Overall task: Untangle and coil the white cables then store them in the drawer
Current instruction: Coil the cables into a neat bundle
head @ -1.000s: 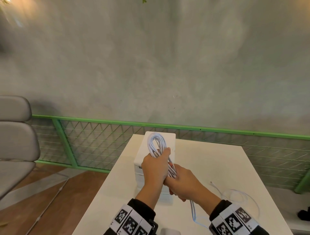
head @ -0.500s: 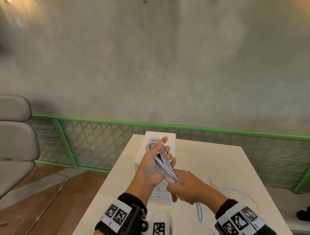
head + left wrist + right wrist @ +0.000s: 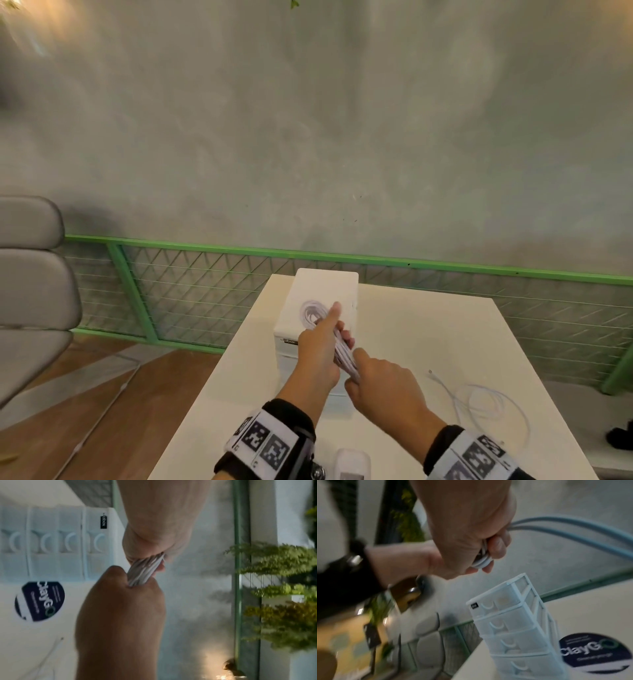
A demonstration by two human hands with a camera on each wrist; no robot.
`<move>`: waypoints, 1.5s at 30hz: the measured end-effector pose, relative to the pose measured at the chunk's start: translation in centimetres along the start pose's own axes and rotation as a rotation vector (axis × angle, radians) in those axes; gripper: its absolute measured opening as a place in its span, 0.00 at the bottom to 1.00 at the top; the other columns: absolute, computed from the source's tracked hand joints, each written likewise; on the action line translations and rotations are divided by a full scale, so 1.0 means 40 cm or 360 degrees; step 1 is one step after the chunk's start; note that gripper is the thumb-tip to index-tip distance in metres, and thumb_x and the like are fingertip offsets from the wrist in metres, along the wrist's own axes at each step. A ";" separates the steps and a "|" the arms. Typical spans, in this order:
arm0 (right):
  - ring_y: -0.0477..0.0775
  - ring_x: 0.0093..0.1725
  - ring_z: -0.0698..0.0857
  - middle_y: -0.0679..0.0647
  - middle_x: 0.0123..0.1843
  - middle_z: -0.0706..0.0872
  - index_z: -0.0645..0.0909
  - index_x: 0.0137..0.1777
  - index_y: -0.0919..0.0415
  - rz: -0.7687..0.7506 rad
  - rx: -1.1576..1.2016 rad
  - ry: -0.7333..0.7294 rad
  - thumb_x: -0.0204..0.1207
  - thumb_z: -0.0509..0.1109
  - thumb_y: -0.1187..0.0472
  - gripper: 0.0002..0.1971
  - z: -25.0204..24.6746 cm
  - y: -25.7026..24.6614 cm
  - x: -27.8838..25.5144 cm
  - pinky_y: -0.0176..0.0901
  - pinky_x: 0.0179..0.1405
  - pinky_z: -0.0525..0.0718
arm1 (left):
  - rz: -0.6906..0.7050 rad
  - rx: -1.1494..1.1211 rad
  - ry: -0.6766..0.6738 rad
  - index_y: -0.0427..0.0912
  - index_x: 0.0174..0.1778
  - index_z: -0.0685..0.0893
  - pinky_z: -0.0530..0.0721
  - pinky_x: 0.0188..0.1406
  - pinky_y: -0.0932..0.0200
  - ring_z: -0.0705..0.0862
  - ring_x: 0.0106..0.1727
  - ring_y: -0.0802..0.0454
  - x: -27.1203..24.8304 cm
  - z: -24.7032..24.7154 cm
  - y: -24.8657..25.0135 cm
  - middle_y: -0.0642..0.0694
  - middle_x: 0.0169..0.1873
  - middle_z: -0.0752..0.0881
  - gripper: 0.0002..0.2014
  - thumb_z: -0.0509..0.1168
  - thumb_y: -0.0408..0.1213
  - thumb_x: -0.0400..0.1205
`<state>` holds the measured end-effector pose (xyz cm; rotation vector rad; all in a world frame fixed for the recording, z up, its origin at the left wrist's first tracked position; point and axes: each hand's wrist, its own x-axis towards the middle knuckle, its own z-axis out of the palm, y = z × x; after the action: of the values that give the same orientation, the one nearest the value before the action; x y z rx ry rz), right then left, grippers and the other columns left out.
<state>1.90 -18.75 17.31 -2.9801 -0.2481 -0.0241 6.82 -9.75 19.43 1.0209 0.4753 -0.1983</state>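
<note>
The tabletop carries everything, and the work looks roughly half done. The largest thing on it is the white drawer unit, standing at about twelve o'clock from the person; the wrist views show four stacked drawers with crescent pulls, and all of them appear closed, so nothing has been stored yet as far as can be seen.

Directly above the unit, the coiled cable bundle is held between both hands. The left hand has its fingers wrapped around the upper part of the bundle, with the loop end poking out toward twelve o'clock. The right hand is clenched around the lower strands at about five o'clock from the left. This cable seems gathered into loops and close to ready; opening a drawer and placing it inside is still to come.

At roughly four o'clock from the hands, a second loose cable lies uncoiled in slack curves on the tabletop, well apart from the unit. It still needs coiling and storing.

Writing: a round dark sticker on the tabletop reads "ClayGO", with smaller lines too blurred to read. A small black label sits on the unit's top front corner; its text is illegible.
</note>
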 end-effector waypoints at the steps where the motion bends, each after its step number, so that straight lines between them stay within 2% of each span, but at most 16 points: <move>1: 0.65 0.46 0.83 0.58 0.52 0.86 0.68 0.62 0.57 0.0003 0.0054 0.0031 0.79 0.54 0.54 0.14 -0.006 0.004 0.006 0.46 0.25 0.64 | 0.0004 -0.0035 -0.0131 0.38 0.29 0.79 0.81 0.27 0.58 0.77 0.17 0.54 -0.009 0.000 0.000 0.47 0.16 0.78 0.12 0.72 0.35 0.75; 6: 0.60 0.41 0.81 0.54 0.42 0.81 0.70 0.61 0.57 -0.0066 0.0359 0.0055 0.79 0.55 0.52 0.15 -0.021 0.014 0.022 0.45 0.32 0.71 | 0.0145 0.0054 -0.0337 0.40 0.34 0.85 0.85 0.40 0.58 0.88 0.28 0.55 -0.011 -0.002 -0.030 0.46 0.23 0.87 0.06 0.72 0.38 0.74; 9: 0.56 0.36 0.78 0.52 0.40 0.82 0.70 0.58 0.52 -0.0165 0.0503 0.0020 0.77 0.56 0.50 0.13 -0.019 0.017 0.025 0.40 0.27 0.70 | 0.0181 0.0037 -0.0430 0.43 0.22 0.87 0.84 0.45 0.56 0.91 0.35 0.53 -0.008 -0.005 -0.027 0.47 0.21 0.88 0.16 0.68 0.45 0.74; 12: 0.45 0.33 0.78 0.42 0.36 0.79 0.68 0.51 0.44 -0.0253 0.0752 -0.0167 0.71 0.65 0.42 0.13 -0.029 0.037 0.031 0.35 0.30 0.72 | 0.0224 0.0011 -0.0395 0.41 0.27 0.84 0.87 0.39 0.56 0.90 0.29 0.51 -0.003 -0.010 -0.006 0.50 0.15 0.81 0.15 0.65 0.43 0.79; 15: 0.38 0.35 0.78 0.39 0.36 0.79 0.72 0.42 0.40 -0.0220 0.0714 -0.0404 0.66 0.73 0.40 0.13 -0.055 0.115 0.036 0.30 0.33 0.71 | 0.0250 -0.0014 -0.0321 0.39 0.36 0.78 0.87 0.45 0.47 0.81 0.17 0.54 0.013 -0.037 0.043 0.50 0.13 0.75 0.11 0.64 0.42 0.80; 18: 0.47 0.41 0.85 0.46 0.40 0.89 0.86 0.39 0.44 -0.0058 0.1025 -0.0326 0.65 0.75 0.42 0.09 -0.108 0.205 0.045 0.34 0.41 0.78 | 0.0221 0.0003 -0.0392 0.38 0.38 0.77 0.90 0.36 0.51 0.75 0.15 0.56 0.028 -0.071 0.067 0.50 0.13 0.71 0.11 0.62 0.41 0.81; 22: 0.31 0.25 0.78 0.34 0.26 0.87 0.89 0.37 0.44 0.0124 0.1185 -0.0156 0.71 0.74 0.53 0.03 -0.167 0.273 0.065 0.20 0.28 0.74 | 0.0182 -0.0305 -0.0435 0.40 0.38 0.74 0.90 0.31 0.55 0.72 0.13 0.58 0.035 -0.093 0.086 0.53 0.12 0.68 0.11 0.60 0.42 0.83; 24: 0.27 0.31 0.81 0.32 0.28 0.87 0.88 0.34 0.40 0.0195 0.1137 -0.0096 0.68 0.76 0.52 0.04 -0.177 0.315 0.069 0.21 0.34 0.76 | 0.0229 -0.0476 -0.0415 0.42 0.38 0.72 0.87 0.25 0.62 0.69 0.11 0.61 0.048 -0.109 0.121 0.54 0.10 0.66 0.12 0.58 0.45 0.83; 27: 0.37 0.47 0.84 0.33 0.41 0.87 0.89 0.40 0.39 0.0303 0.0842 -0.0001 0.65 0.76 0.47 0.04 -0.198 0.370 0.061 0.30 0.48 0.77 | 0.0384 -0.0445 -0.0342 0.43 0.38 0.70 0.79 0.17 0.68 0.66 0.10 0.62 0.065 -0.144 0.179 0.54 0.09 0.64 0.12 0.56 0.46 0.84; 29: 0.50 0.52 0.84 0.43 0.48 0.88 0.88 0.49 0.46 0.0413 0.0478 0.0120 0.72 0.72 0.48 0.09 -0.217 0.404 0.075 0.40 0.51 0.77 | 0.0465 -0.0376 -0.0300 0.43 0.38 0.72 0.77 0.16 0.69 0.65 0.10 0.62 0.072 -0.164 0.201 0.54 0.09 0.64 0.12 0.57 0.45 0.84; 32: 0.63 0.54 0.83 0.58 0.52 0.89 0.87 0.51 0.49 0.0570 0.0015 0.0292 0.79 0.62 0.49 0.12 -0.243 0.420 0.109 0.50 0.53 0.81 | 0.0527 -0.0297 -0.0276 0.43 0.37 0.74 0.77 0.16 0.69 0.65 0.11 0.61 0.079 -0.170 0.205 0.54 0.10 0.65 0.12 0.59 0.45 0.83; 35: 0.70 0.59 0.75 0.69 0.58 0.77 0.80 0.58 0.60 0.0786 -0.0171 0.0283 0.81 0.54 0.43 0.23 -0.244 0.395 0.138 0.58 0.60 0.76 | 0.0555 -0.0198 -0.0259 0.42 0.37 0.75 0.76 0.16 0.68 0.65 0.11 0.61 0.076 -0.156 0.191 0.55 0.10 0.65 0.12 0.59 0.44 0.83; 39: 0.70 0.49 0.81 0.72 0.51 0.81 0.79 0.42 0.70 0.0842 -0.0041 0.0591 0.82 0.56 0.58 0.16 -0.268 0.383 0.163 0.52 0.43 0.76 | 0.0565 -0.0122 -0.0273 0.41 0.36 0.75 0.76 0.15 0.66 0.65 0.12 0.60 0.066 -0.146 0.179 0.54 0.11 0.66 0.12 0.60 0.42 0.84; 42: 0.70 0.47 0.81 0.74 0.50 0.82 0.84 0.49 0.71 0.0674 0.0396 0.1119 0.80 0.63 0.57 0.16 -0.310 0.381 0.160 0.46 0.42 0.72 | 0.0566 -0.0064 -0.0293 0.41 0.35 0.74 0.77 0.16 0.65 0.66 0.12 0.60 0.056 -0.139 0.169 0.54 0.11 0.66 0.12 0.61 0.41 0.83; 44: 0.67 0.50 0.79 0.71 0.55 0.80 0.84 0.52 0.69 0.0656 0.0417 0.1072 0.77 0.67 0.59 0.13 -0.307 0.370 0.154 0.43 0.44 0.72 | 0.0546 -0.0048 -0.0314 0.41 0.34 0.74 0.77 0.15 0.65 0.66 0.12 0.59 0.047 -0.128 0.162 0.54 0.11 0.67 0.12 0.61 0.41 0.83; 45: 0.66 0.50 0.79 0.70 0.55 0.81 0.83 0.54 0.69 0.0666 0.0230 0.0845 0.75 0.68 0.62 0.12 -0.295 0.372 0.155 0.45 0.45 0.75 | 0.0520 -0.0050 -0.0323 0.41 0.35 0.74 0.77 0.15 0.64 0.67 0.12 0.60 0.043 -0.122 0.158 0.52 0.10 0.66 0.12 0.61 0.41 0.82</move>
<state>10.45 -34.02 26.93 -2.6914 0.4136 -0.6972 9.30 -2.22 21.37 1.0201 0.1232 -0.0017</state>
